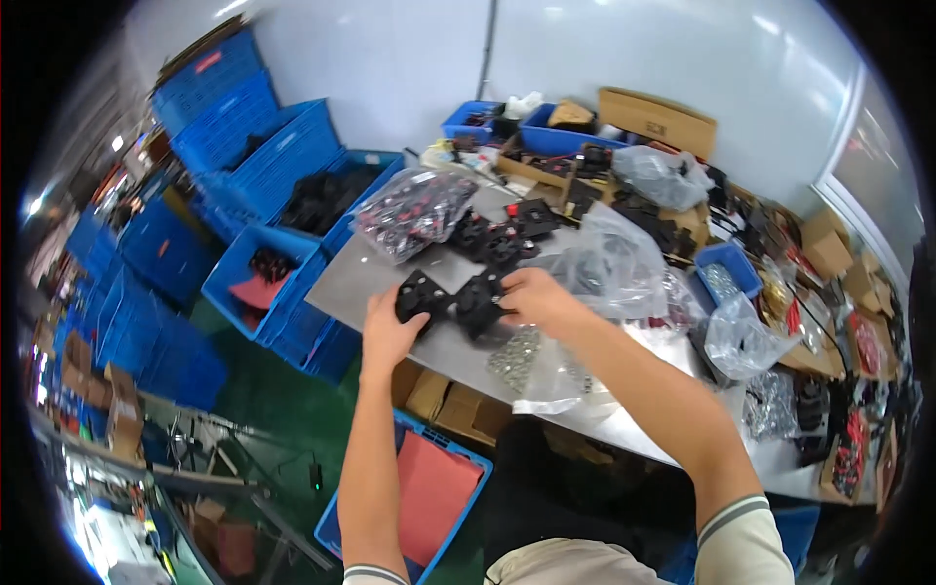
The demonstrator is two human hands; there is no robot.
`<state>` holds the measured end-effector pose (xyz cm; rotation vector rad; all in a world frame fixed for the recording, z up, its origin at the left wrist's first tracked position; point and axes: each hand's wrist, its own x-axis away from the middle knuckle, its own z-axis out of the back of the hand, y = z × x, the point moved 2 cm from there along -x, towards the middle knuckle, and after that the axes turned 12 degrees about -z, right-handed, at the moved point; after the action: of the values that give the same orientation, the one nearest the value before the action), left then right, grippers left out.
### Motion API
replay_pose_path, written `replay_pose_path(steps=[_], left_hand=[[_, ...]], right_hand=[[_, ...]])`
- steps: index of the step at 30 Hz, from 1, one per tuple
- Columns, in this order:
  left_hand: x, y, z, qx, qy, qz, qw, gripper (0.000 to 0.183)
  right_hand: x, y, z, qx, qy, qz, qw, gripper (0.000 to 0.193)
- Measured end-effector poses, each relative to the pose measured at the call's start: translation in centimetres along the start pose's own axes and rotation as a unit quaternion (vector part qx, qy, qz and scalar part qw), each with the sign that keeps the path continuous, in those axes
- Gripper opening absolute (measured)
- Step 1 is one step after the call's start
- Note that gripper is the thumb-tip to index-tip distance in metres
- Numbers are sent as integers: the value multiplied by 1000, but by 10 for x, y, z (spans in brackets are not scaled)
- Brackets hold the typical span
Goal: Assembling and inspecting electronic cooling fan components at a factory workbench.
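Observation:
Over the near left edge of the metal table, my left hand (392, 330) is closed on a black moulded part (421, 294) with cut-outs. Just right of it, my right hand (538, 300) grips another dark, square-shaped part (478, 304) by its right side. The two parts are close together; whether they touch is hard to tell. Beyond them lies a group of similar black parts (492, 242). A clear bag of black and red pieces (417, 210) is behind my left hand. Small metal fasteners (517, 357) in clear plastic lie below my right hand.
Blue crates (263, 161) are stacked at the left, and a low crate with a red sheet (439, 497) stands beside my left forearm. Clear bags (619, 263), a blue tub of small hardware (726, 271) and cardboard boxes (658, 119) crowd the table's right and back.

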<state>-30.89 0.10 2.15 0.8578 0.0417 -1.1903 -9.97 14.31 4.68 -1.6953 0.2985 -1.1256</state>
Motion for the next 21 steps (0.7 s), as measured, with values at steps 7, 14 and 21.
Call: replay_pose_path(steps=[7,14,21], left_hand=[[-34,35,-5,-19,43,-66,997,51],[-46,67,-50,-92,20,-100,990,48],[-39,97,-56,-134,-145,-165,966,72]], right_hand=[[132,-7,15,265,138,428,853,46],[215,148,98,251,342,362,830,43],[192,162,97,405,422,223,780,52]])
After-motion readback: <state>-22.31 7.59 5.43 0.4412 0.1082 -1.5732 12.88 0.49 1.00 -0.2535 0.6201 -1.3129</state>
